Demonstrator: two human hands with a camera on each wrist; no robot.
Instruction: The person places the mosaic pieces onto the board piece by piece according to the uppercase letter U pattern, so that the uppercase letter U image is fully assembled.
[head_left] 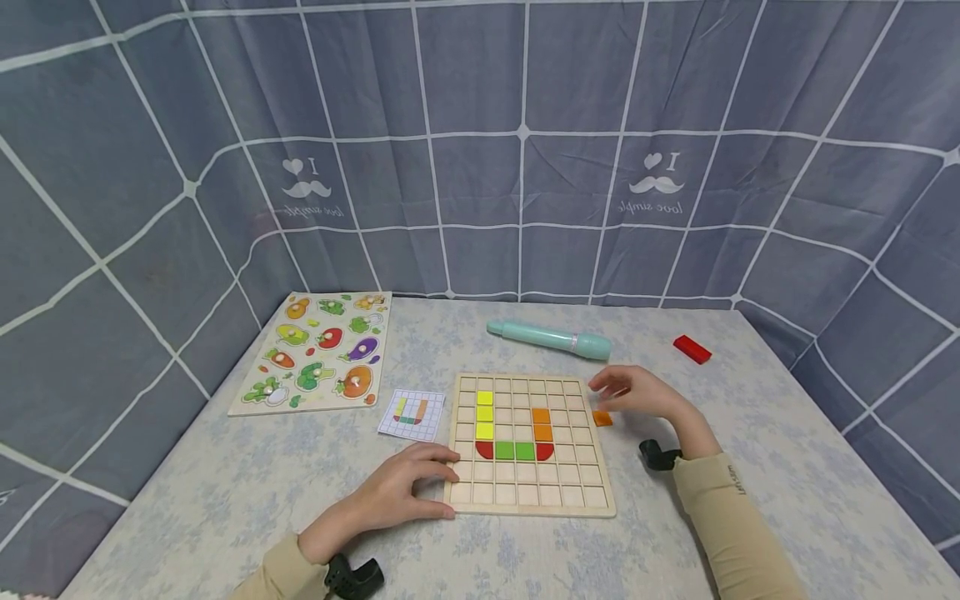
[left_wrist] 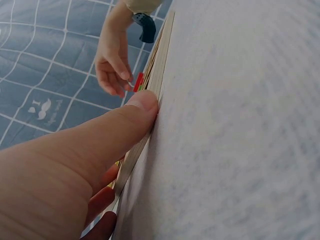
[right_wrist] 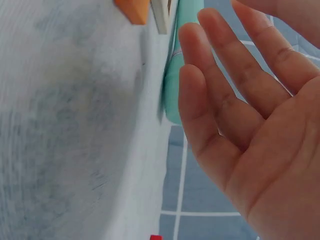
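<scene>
A wooden grid board [head_left: 525,507] lies on the table, with yellow, green, orange and red pieces set in a U shape in its cells. My left hand [head_left: 408,487] rests against the board's left edge; in the left wrist view the thumb [left_wrist: 142,102] touches the rim. Loosely bent and holding nothing, my right hand [head_left: 637,392] hovers by the board's right edge. Just below its fingers lies a loose orange piece [head_left: 602,418], seen also as an orange block [right_wrist: 134,10] in the right wrist view. A pattern card [head_left: 390,423] showing a similar U lies left of the board.
A mint-green tube with a wider end [head_left: 551,337] lies behind the board. A red block [head_left: 692,349] sits at the back right. The vegetable puzzle board [head_left: 251,408] lies at the back left. Grey-blue curtains [head_left: 480,183] enclose the table's back and sides.
</scene>
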